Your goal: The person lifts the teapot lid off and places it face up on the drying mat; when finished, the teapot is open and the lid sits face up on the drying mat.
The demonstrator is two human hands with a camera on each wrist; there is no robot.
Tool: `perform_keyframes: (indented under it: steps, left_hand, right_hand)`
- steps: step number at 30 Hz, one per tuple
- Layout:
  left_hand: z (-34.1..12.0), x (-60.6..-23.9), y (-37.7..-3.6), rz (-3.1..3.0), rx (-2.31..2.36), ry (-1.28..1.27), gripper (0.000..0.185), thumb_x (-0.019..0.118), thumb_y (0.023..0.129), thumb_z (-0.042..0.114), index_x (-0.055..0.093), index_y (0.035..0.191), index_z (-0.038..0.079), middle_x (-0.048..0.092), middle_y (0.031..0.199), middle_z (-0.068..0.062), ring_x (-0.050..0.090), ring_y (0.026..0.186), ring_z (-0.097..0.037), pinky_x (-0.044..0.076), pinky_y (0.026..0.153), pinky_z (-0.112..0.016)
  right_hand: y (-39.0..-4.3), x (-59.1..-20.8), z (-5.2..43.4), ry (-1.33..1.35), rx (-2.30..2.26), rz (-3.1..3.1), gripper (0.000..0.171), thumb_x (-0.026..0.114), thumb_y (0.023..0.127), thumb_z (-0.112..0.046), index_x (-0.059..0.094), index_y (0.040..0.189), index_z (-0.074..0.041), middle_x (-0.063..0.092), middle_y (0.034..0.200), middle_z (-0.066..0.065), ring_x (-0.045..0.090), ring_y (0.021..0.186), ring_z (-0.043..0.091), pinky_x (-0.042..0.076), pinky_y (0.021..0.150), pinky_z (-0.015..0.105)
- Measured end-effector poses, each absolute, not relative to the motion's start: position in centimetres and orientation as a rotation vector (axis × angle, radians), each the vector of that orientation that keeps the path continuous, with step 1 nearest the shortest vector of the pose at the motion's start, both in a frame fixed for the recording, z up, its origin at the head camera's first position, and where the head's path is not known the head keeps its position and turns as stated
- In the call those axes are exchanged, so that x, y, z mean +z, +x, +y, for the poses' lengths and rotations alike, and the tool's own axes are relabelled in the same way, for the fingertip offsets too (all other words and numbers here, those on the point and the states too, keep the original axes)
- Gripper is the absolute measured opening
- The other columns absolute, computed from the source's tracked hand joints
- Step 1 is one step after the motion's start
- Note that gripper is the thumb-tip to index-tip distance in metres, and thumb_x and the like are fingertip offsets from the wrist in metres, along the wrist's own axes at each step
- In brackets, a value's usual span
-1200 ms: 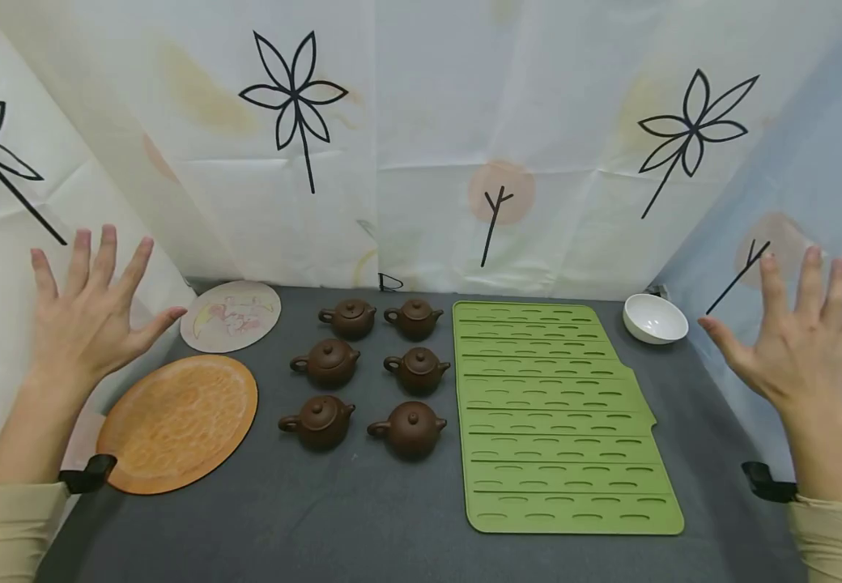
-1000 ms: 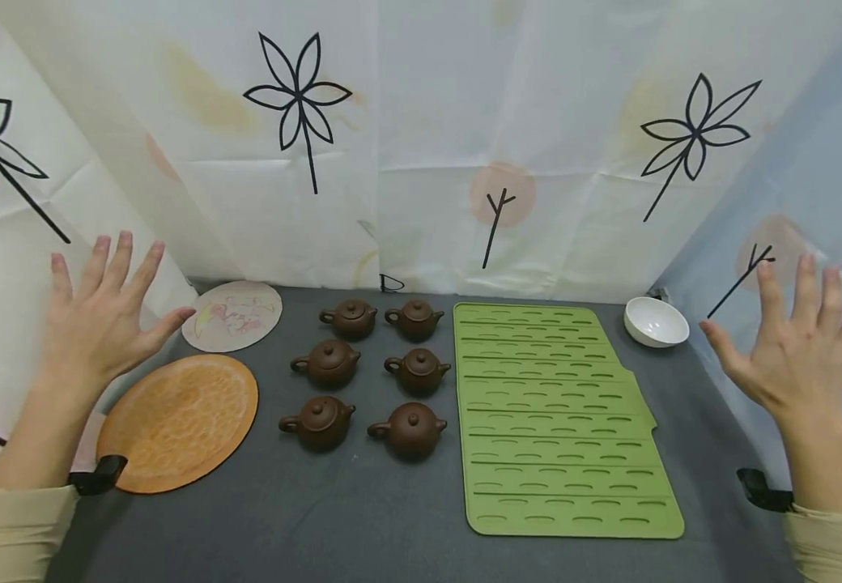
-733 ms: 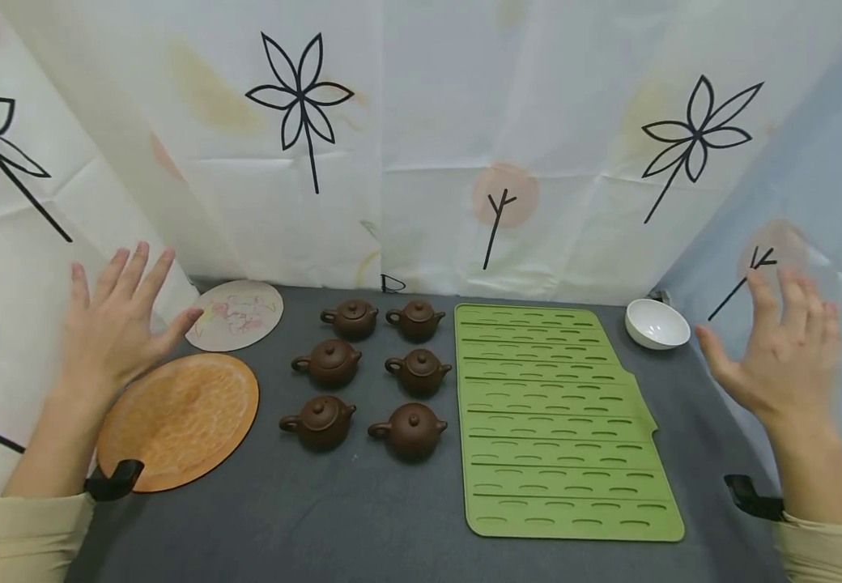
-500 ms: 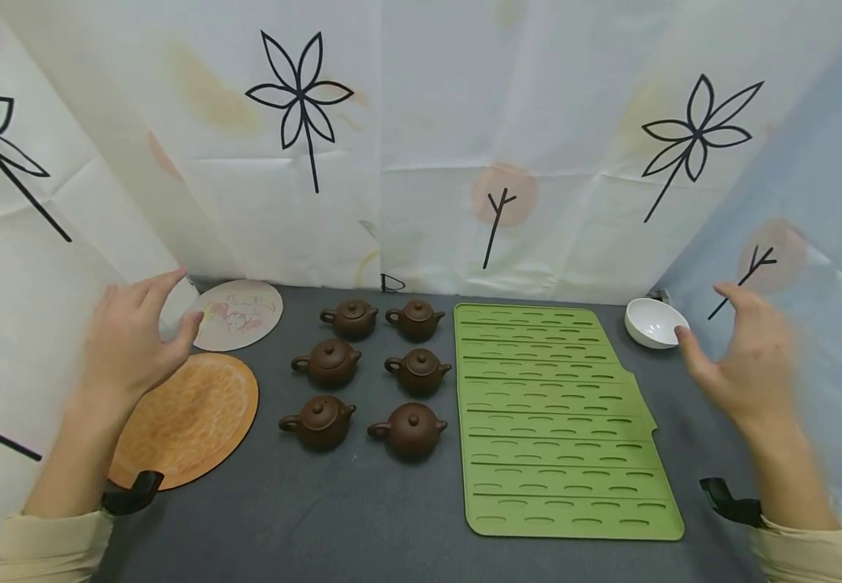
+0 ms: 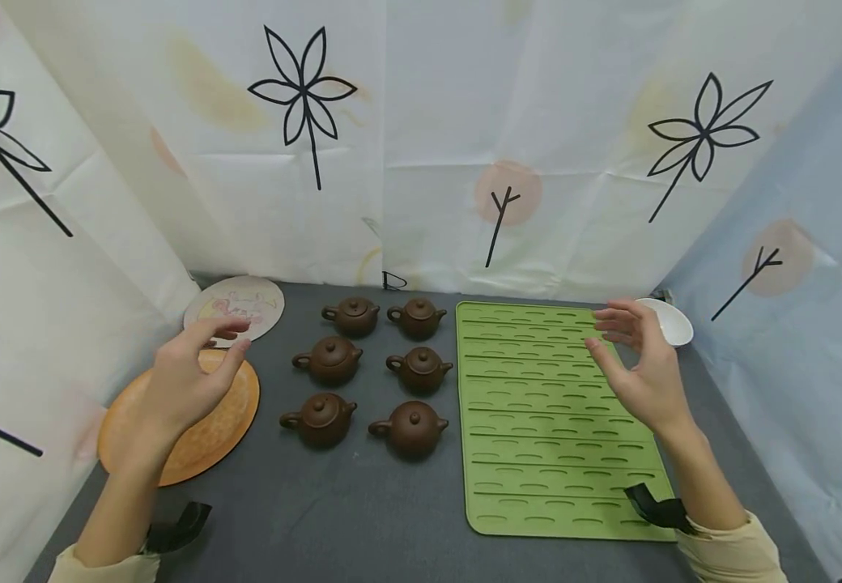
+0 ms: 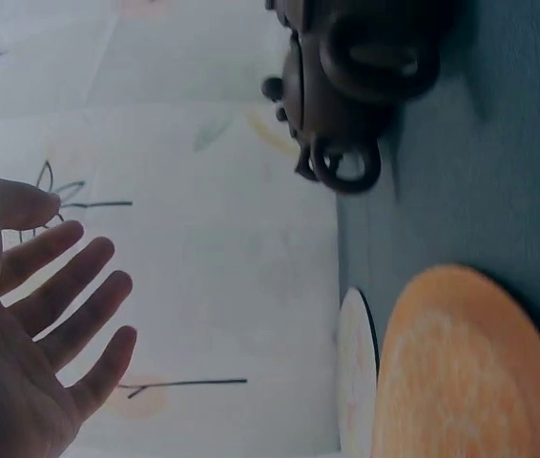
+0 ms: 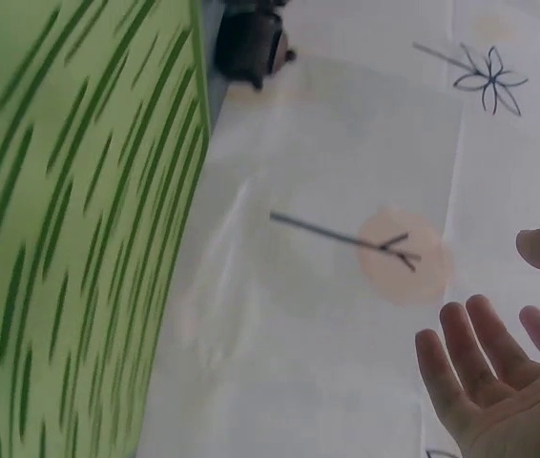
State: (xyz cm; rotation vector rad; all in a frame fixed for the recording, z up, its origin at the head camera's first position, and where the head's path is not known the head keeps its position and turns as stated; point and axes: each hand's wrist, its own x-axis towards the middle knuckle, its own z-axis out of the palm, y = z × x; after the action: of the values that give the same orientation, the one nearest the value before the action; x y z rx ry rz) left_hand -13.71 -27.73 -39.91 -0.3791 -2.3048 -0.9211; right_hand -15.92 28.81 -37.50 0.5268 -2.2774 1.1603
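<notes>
Both hands point(image 5: 188, 376) lowered, fingers point(image 5: 614, 324) empty.

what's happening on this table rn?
A person holds both hands open above a dark grey table, gripping nothing. The left hand hovers over the orange round tray, beside a pale printed disc. The right hand hovers over the far right part of the green slotted mat, near a white bowl. Six brown clay teapots stand untouched in two columns between tray and mat.
</notes>
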Motion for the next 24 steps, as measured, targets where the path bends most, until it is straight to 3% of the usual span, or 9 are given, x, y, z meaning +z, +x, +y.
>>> perform_keyframes:
  steps: [3, 8, 16, 18, 24]
  left_hand:
    - [-26.8, -40.4, -12.9, -2.353, -0.990, -0.375, 0.027, 0.076, 0.096, -0.002, 0.078, 0.121, 0.007, 0.081, 0.111, -0.012, 0.058, 0.100, 0.022, 0.047, 0.090, -0.003]
    - [-25.2, -41.5, -11.7, -2.410, -1.047, -0.374, 0.023, 0.078, 0.096, 0.000, 0.080, 0.116, 0.012, 0.083, 0.101, -0.006, 0.064, 0.089, 0.017, 0.053, 0.074, -0.006]
    - [-22.2, -42.6, -10.5, -2.426, -1.135, -0.451, 0.023, 0.082, 0.093, -0.001, 0.080, 0.110, 0.016, 0.083, 0.096, -0.002, 0.065, 0.069, 0.004, 0.048, 0.055, -0.014]
    - [-21.4, -42.7, -10.1, -2.451, -1.201, -0.446, 0.021, 0.082, 0.094, 0.002, 0.080, 0.109, 0.016, 0.081, 0.089, -0.001, 0.062, 0.061, 0.001, 0.046, 0.050, -0.016]
    - [-18.4, -43.5, -9.1, -2.560, -1.433, -0.376, 0.012, 0.080, 0.099, 0.009, 0.079, 0.110, 0.015, 0.078, 0.076, -0.002, 0.068, 0.058, -0.006, 0.049, 0.046, -0.025]
  right_hand:
    - [-15.9, -38.4, 27.3, 0.558, 1.288, -2.297, 0.053, 0.071, 0.096, 0.014, 0.054, 0.145, 0.006, 0.068, 0.127, -0.010, 0.069, 0.113, -0.001, 0.054, 0.098, 0.009]
    - [-15.8, -40.3, 24.7, 0.640, 1.506, -2.325, 0.042, 0.069, 0.098, 0.012, 0.058, 0.138, 0.007, 0.069, 0.125, -0.012, 0.072, 0.112, 0.004, 0.059, 0.094, 0.014]
    - [-15.3, -41.7, 20.5, 0.731, 1.730, -2.462, 0.033, 0.068, 0.104, 0.001, 0.060, 0.136, 0.004, 0.070, 0.127, 0.023, 0.074, 0.109, 0.011, 0.063, 0.091, 0.021]
    - [-15.4, -41.8, 19.4, 0.761, 1.799, -2.483, 0.035, 0.068, 0.104, 0.001, 0.059, 0.138, 0.004, 0.070, 0.126, 0.028, 0.074, 0.108, 0.012, 0.064, 0.090, 0.023]
    - [-15.8, -42.4, 16.4, 0.881, 1.937, -2.518, 0.032, 0.070, 0.103, 0.000, 0.063, 0.133, 0.007, 0.072, 0.123, 0.031, 0.075, 0.103, 0.017, 0.066, 0.085, 0.029]
